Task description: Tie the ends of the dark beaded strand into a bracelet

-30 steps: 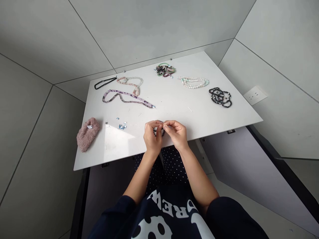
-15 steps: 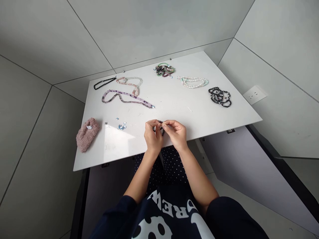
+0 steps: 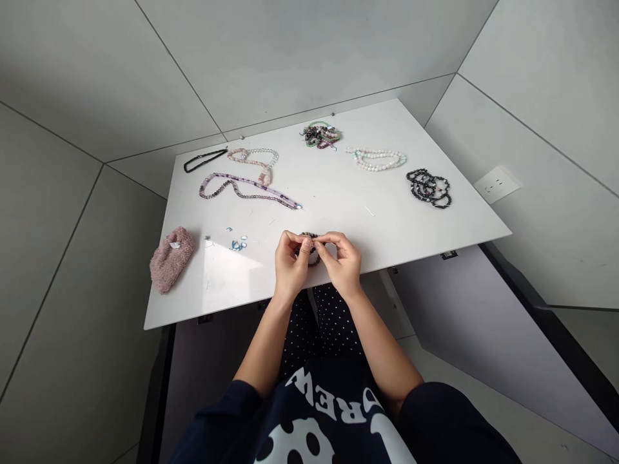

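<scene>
Near the front edge of the white table, my left hand (image 3: 293, 263) and my right hand (image 3: 342, 261) meet, fingertips pinched together. Between them is a dark beaded bracelet (image 3: 314, 262), its loop partly hidden behind my fingers. Both thumbs and forefingers close on it at the top of the loop. What exactly the fingertips grip there is too small to make out. To the left of my left hand lie small blue-and-white scraps (image 3: 238, 245).
Strings of purple and grey beads (image 3: 249, 195), pink and clear beads (image 3: 265, 174) and a black strand (image 3: 206, 160) lie at left. Behind are a mixed bead pile (image 3: 320, 136), white-green strands (image 3: 377, 160) and black bracelets (image 3: 429, 189). A fuzzy pink pouch (image 3: 171, 261) sits on the white table (image 3: 338, 193).
My left hand has shifted slightly left, and more of the bracelet's beads show between the hands. My right hand is nearly where it was.
</scene>
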### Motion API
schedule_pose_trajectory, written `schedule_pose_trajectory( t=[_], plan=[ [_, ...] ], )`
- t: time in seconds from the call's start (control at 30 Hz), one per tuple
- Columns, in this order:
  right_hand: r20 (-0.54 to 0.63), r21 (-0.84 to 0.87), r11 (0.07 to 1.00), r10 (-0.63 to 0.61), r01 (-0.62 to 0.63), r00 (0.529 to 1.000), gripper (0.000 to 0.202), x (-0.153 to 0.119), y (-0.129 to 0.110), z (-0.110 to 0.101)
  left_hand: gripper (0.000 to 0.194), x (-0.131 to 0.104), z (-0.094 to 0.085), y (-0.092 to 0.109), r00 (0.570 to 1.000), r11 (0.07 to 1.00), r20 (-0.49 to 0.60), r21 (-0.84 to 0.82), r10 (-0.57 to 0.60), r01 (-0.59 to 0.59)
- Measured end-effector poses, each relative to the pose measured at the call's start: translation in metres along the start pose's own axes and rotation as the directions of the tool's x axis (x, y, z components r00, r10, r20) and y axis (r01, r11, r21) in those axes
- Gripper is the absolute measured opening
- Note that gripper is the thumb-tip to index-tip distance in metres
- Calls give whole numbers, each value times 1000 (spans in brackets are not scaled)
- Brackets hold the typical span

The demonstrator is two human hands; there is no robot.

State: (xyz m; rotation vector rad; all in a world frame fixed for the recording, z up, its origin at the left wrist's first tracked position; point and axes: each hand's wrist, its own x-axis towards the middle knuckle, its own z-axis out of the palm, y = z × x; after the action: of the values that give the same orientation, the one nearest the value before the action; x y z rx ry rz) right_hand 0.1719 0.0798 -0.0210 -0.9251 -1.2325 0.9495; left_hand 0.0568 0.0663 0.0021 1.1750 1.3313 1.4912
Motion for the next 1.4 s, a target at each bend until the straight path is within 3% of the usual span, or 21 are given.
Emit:
schedule_pose_trajectory(
  t=[0.13,0.27,0.53,0.83,1.17,1.4],
  plan=[
    [39,-98,988,-119,122,992,11,-1,-1,-1,29,1,-1,4,999,998,-9,-42,-41,40],
    [32,-142,978,-152,155,988,14,-1,-3,0,30,2,0,2,998,998,-25,-40,-56,55],
    [11,-203,962,-185,183,983,9,0,-5,1,19,-1,-1,2,992,975,-72,204,100,-84],
    [-24,-264,943,-217,203,976,8,0,-4,4,19,-5,2,8,990,962,-87,257,114,-88],
    [15,-229,968,-103,104,995,10,0,-1,2,30,-4,4,2,990,995,-115,70,79,-71],
    [83,75,994,70,-77,994,17,4,3,-6,36,2,-3,3,995,991,-99,-134,3,-17]
  ],
)
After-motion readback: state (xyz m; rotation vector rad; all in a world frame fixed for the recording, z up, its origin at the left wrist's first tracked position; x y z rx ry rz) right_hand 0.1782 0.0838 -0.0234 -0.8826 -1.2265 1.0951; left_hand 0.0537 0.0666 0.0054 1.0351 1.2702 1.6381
